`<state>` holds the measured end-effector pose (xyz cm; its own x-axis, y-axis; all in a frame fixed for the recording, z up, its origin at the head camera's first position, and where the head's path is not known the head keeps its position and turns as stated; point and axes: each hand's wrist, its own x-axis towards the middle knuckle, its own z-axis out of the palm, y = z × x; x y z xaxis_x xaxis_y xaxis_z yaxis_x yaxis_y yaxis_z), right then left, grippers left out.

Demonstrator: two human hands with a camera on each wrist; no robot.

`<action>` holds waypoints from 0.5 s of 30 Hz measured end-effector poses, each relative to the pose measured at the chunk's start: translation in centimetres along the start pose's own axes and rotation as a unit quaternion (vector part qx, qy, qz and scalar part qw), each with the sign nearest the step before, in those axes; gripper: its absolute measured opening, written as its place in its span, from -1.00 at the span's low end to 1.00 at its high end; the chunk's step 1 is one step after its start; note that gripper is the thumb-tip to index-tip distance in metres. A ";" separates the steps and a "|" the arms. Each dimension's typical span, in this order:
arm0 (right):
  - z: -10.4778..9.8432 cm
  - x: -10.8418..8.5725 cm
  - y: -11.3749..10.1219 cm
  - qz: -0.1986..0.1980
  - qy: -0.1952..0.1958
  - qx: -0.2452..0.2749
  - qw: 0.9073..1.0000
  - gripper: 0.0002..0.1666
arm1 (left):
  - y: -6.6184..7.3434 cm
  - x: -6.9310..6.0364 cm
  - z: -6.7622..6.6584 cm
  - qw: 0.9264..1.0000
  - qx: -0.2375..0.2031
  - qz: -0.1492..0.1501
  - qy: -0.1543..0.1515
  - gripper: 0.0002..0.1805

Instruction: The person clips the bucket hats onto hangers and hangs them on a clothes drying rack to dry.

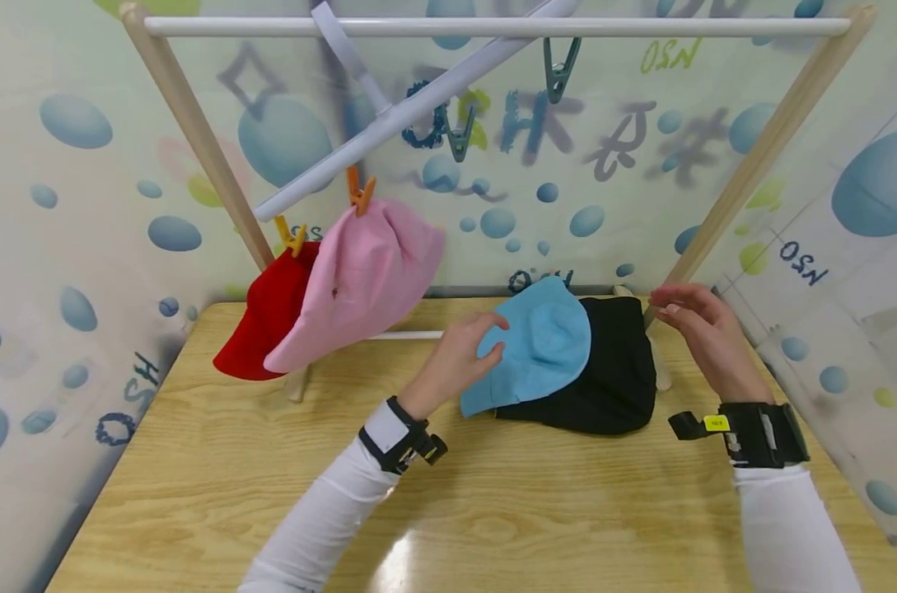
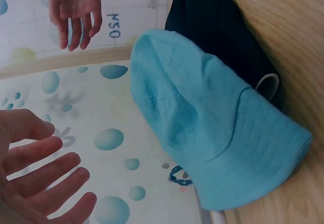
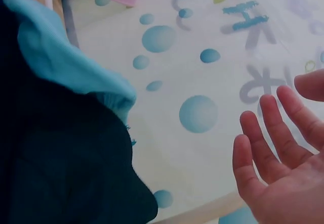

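Far left: red cloth bucket hat (image 1: 270, 305), hanging from a yellow plastic clip (image 1: 296, 239). Pink cloth bucket hat (image 1: 374, 280) right beside it, overlapping its right part, on an orange plastic clip (image 1: 362, 199). Both clips are on a white bar-shaped hanger (image 1: 433, 92), hooked over the rack's white top rod (image 1: 641, 27) and tilted, left end low. Two dark green clips (image 1: 460, 150) hang bare further right along it.

Left hand (image 1: 459, 358): at the left edge of the light blue hat in the head view; left wrist view shows a gap between them. Fingers loosely bent and spread, thumb apart, grasping nothing.

Light blue cloth bucket hat (image 1: 540, 342): on the wood-grain table (image 1: 492, 511), lying partly over a black cloth item (image 1: 619, 387). Crown soft and dented, seam creases visible; brim toward the lower left, with curved stitch rows. Black item sticks out to the right, flattish, rounded corners.

Right hand (image 1: 703, 333): near the rack's pale wooden right post (image 1: 759, 148), right of the black item and apart from it. Fingers extended, slightly curved, palm facing inward, empty.
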<state>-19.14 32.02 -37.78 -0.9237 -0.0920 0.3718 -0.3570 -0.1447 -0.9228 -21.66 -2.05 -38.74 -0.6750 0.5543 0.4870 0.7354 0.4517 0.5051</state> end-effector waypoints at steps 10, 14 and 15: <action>-1.3 -1.9 1.0 0.000 0.001 0.018 1.000 -0.69 | -0.1 -0.3 3.4 0.997 -0.041 -0.015 -0.067 -0.72; -1.7 -2.7 1.5 0.015 0.005 -0.004 1.000 -0.70 | -0.1 -0.4 4.4 0.994 -0.044 -0.016 -0.095 -0.69; -1.8 -2.9 1.7 0.018 0.005 -0.007 1.000 -0.70 | -0.1 -0.4 4.6 0.993 -0.044 -0.020 -0.104 -0.68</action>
<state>-17.27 33.86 -40.58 -0.9373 -0.0868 0.3375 -0.3255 -0.1272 -0.9369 -21.17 0.88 -42.30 -0.6692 0.6742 0.3123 0.6946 0.4183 0.5852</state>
